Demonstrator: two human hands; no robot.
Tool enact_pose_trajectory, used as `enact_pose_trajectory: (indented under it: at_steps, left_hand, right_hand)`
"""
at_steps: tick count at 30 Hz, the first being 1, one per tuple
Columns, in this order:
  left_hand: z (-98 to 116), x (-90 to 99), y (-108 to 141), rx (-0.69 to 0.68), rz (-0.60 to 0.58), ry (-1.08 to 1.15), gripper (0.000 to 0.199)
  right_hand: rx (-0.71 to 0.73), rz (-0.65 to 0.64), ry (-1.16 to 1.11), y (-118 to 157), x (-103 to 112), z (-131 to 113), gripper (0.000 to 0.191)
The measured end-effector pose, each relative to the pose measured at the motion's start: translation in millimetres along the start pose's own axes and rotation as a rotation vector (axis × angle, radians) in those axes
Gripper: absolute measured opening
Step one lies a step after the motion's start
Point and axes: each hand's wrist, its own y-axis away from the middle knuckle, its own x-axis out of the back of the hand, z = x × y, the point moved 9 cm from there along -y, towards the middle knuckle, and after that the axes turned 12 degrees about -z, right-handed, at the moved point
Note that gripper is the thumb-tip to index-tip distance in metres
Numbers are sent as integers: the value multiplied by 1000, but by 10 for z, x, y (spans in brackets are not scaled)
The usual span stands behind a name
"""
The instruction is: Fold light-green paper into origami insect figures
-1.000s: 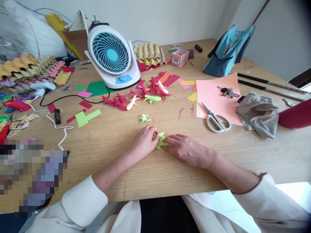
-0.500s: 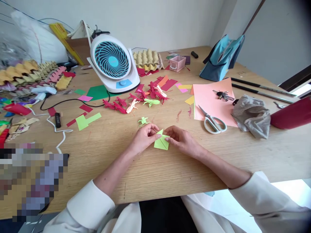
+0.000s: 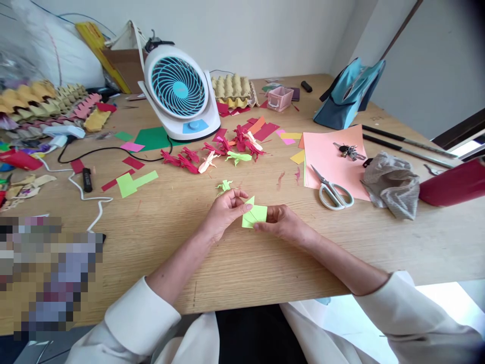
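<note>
A small light-green folded paper (image 3: 254, 216) with a crease line across it is held between both hands, above the wooden table. My left hand (image 3: 226, 211) pinches its upper left part, where a pointed flap sticks up. My right hand (image 3: 284, 222) grips the right edge, thumb in front and fingers behind. Just beyond my left hand sits a light-green folded paper figure (image 3: 225, 186). Farther back lies a cluster of red folded paper figures (image 3: 185, 161), with a pale peach figure (image 3: 208, 162) and another green figure (image 3: 238, 157) among them.
White scissors (image 3: 335, 194) and keys (image 3: 349, 151) rest on pink paper sheets (image 3: 322, 146) at right, beside a grey cloth (image 3: 392, 184) and a red bottle (image 3: 452, 184). A fan (image 3: 181, 88) stands behind the figures. Green paper scraps (image 3: 127, 186) and a white cable (image 3: 81, 193) lie at left.
The green paper has turned in my hands. My right hand has moved from its upper right side to a lower hold on the right edge. The view has shifted slightly.
</note>
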Motion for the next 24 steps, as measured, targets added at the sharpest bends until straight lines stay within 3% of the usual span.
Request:
enact_pose_trajectory:
  at_steps: [7, 18, 24]
  left_hand:
    - [-145, -122, 54, 113, -60, 44, 42]
    - [-191, -139, 81, 110, -38, 97, 42]
    - [-187, -158, 79, 101, -62, 110, 42]
  right_hand:
    - [54, 48, -18, 20, 37, -41, 34]
    - [-29, -77, 155, 43, -73, 9, 39]
    - [7, -147, 224, 54, -102, -49, 35]
